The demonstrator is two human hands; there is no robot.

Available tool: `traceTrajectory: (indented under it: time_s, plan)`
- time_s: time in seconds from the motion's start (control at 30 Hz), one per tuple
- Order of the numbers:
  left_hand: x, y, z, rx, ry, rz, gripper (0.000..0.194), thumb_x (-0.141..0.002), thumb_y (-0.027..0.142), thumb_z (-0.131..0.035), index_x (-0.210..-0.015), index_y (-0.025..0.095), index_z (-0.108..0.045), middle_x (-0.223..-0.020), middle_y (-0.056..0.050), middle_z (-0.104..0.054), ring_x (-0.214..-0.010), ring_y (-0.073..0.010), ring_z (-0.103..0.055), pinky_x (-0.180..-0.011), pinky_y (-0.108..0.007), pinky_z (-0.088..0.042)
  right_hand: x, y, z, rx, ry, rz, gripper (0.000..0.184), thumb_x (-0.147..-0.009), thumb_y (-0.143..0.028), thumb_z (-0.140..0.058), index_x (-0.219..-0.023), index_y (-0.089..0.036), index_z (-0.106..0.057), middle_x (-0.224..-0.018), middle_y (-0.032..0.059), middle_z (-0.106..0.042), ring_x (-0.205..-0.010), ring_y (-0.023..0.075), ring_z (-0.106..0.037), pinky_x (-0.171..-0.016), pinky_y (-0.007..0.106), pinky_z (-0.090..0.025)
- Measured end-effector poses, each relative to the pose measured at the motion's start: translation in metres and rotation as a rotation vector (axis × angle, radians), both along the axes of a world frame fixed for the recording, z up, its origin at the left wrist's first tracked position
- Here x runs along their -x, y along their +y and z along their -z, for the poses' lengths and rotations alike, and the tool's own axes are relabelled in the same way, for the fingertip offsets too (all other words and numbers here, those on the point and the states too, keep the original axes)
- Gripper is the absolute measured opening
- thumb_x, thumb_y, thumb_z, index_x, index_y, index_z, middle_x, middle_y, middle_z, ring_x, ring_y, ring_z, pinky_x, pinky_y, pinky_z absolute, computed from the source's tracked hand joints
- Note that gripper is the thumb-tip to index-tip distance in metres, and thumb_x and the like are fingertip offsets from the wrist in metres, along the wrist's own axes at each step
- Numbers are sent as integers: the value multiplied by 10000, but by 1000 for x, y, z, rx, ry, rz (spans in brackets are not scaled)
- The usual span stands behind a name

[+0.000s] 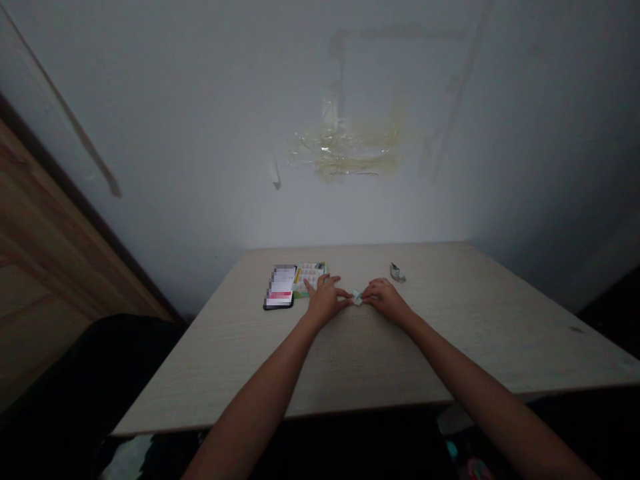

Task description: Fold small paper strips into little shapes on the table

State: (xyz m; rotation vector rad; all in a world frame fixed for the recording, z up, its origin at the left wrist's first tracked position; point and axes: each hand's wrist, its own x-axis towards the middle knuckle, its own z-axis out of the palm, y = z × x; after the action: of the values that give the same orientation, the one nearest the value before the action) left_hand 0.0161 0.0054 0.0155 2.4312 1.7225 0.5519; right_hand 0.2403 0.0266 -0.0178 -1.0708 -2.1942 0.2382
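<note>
Between my two hands, just over the table, is a small piece of whitish-green paper (357, 298). My left hand (326, 300) pinches its left edge with thumb and forefinger, the other fingers spread. From the other side, my right hand (387, 300) grips the right edge with its fingers bunched together. Close behind my left hand lies a green-bordered printed card or booklet (309, 275) with rows of small pictures, partly covered by my fingers. Beyond my right hand sits a small crumpled piece of paper or wrapper (397, 272).
A phone (280, 288) with a lit screen lies left of the printed card on the pale wooden table (450, 280). The table meets a wall (200, 133) with peeling clear tape (345, 150). A dark chair or cloth (100, 373) stands at the left.
</note>
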Motion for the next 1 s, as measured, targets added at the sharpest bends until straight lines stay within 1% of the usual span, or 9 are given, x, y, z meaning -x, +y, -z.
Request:
traceTrajectory:
  time_s: [0.1, 0.23, 0.43, 0.57, 0.7, 0.83, 1.0]
  plan:
    - [0, 0, -2, -24, -7, 17, 148, -822, 494, -690, -907, 402, -770, -1415, 18, -533, -1406, -313, -296, -1091, -757, 55, 1, -3, -4, 34, 12, 15, 79, -821, -247, -693, -850, -233, -765, -900, 60, -745, -1021, 241, -601, -953, 393, -423]
    - [1, 0, -3, -24, -25, 20, 129, -847, 451, -673, -884, 375, -771, -1394, 17, -549, -1389, -311, -317, -1097, -760, 23, 5, -7, -6, 62, 37, 67, 108, -848, -260, -655, -835, -218, -753, -884, 60, -727, -990, 232, -599, -941, 379, -412]
    - [1, 0, -3, -44, -51, 28, 128, -838, 457, -683, -855, 365, -770, -1379, 17, -558, -1372, -308, -342, -1085, -774, 30, 9, -6, -2, 51, 24, 135, 137, -863, -297, -648, -821, -201, -736, -874, 70, -713, -963, 228, -584, -917, 361, -402]
    - [-2, 0, -3, -18, -57, -8, 141, -852, 445, -667, -864, 352, -771, -1383, 9, -556, -1361, -310, -353, -1087, -770, 39, 9, -4, 2, 35, 10, 184, 146, -861, -309, -647, -812, -200, -731, -884, 72, -712, -972, 234, -575, -909, 358, -395]
    - [-6, 1, -1, -28, -68, -56, 153, -854, 444, -660, -869, 339, -770, -1396, -2, -544, -1360, -317, -350, -1083, -776, 32, 10, -4, 3, 25, -12, 242, 170, -861, -341, -649, -809, -202, -731, -893, 78, -699, -977, 246, -565, -909, 371, -386]
    - [-10, 2, 1, -12, -88, -103, 165, -853, 447, -654, -879, 333, -770, -1407, -13, -538, -1367, -333, -340, -1072, -792, -8, 11, -1, 8, -12, -52, 294, 215, -882, -378, -627, -825, -196, -727, -916, 94, -662, -989, 254, -537, -920, 393, -384]
    - [-13, 2, 2, 17, -106, -137, 171, -844, 447, -653, -870, 326, -771, -1443, -26, -512, -1383, -344, -319, -1052, -809, -46, 14, 0, 13, -56, -88, 332, 201, -890, -376, -626, -852, -197, -709, -969, 110, -622, -1015, 263, -493, -922, 397, -392]
